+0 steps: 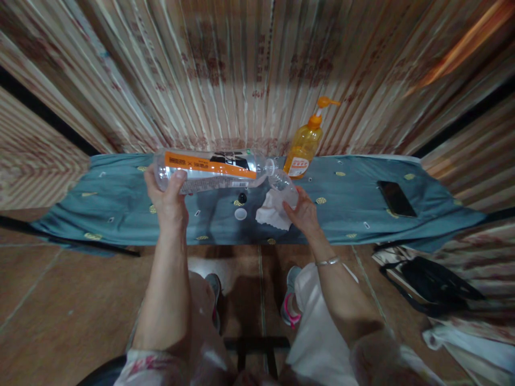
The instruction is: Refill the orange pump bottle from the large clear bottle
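My left hand (168, 199) is wrapped round the base end of a large clear plastic bottle (209, 170) with an orange and black label, held on its side with its open neck pointing right. My right hand (302, 213) grips a small clear bottle (284, 185) just under that neck, together with a white cloth (272, 213) that hangs below it. A white cap (240, 214) and a small black cap (242, 198) lie on the blue-green cloth-covered table (120, 198) beneath the big bottle.
An orange pump bottle (304, 146) stands at the table's back edge by the striped curtain. A black phone (396, 198) lies on the right of the table. A black bag (436, 281) sits on the tiled floor at right. My feet are under the table's front edge.
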A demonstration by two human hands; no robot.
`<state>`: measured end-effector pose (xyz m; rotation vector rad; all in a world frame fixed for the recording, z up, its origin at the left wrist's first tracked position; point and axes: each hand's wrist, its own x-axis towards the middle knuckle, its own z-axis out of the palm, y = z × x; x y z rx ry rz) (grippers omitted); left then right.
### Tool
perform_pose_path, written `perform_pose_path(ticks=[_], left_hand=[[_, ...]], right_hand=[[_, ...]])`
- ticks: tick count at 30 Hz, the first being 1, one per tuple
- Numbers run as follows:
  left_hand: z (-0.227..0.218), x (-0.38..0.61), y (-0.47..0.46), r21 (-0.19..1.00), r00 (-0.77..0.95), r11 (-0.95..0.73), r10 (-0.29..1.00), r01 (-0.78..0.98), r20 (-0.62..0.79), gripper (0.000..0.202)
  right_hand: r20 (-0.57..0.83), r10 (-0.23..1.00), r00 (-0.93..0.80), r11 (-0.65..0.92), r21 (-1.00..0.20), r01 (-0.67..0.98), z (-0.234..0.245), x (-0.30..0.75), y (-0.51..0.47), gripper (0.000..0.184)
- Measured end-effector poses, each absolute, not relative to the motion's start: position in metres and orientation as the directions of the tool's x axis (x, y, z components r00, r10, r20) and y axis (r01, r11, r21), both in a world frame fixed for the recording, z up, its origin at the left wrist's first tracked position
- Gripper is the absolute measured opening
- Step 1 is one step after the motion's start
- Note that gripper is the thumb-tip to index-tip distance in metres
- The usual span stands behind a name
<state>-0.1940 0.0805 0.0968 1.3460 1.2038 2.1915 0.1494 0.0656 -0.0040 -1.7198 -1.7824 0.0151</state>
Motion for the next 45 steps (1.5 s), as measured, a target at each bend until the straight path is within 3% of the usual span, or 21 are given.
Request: perform_pose_path(ticks=[3,10,22,32,45], left_hand=[[0.1,-0.192,0.079,0.798,-0.546,-0.603,0.664,0.013,0.511,0.067],[0.109,-0.186,0.074,0.803,-0.565,-0.594,0.679,-0.049,0.468,0.071],[0.117,-0.18,0.068,0.836,-0.571,-0.548,0.697,-0.032,0.435,0.072],[0.116,-0.182,0.068,0.826,-0.569,-0.562,0.691,-0.035,0.446,0.075],[0.118,-0.181,0.067,0.835,-0.574,-0.55,0.691,-0.022,0.44,0.071]], right_hand=[[0.421,0.904,0.073,0.134,-0.443,0.887,-0.003,0.149,0.066,0.063],[0.433,0.9,0.055,0.165,-0.455,0.875,-0.004,0.15,0.065,0.063],[0.461,0.885,0.065,0.17,-0.449,0.878,-0.008,0.151,0.068,0.059],[0.401,0.913,0.072,0.119,-0.432,0.894,-0.003,0.149,0.066,0.063],[0.439,0.898,0.039,0.173,-0.433,0.885,-0.006,0.151,0.068,0.06]])
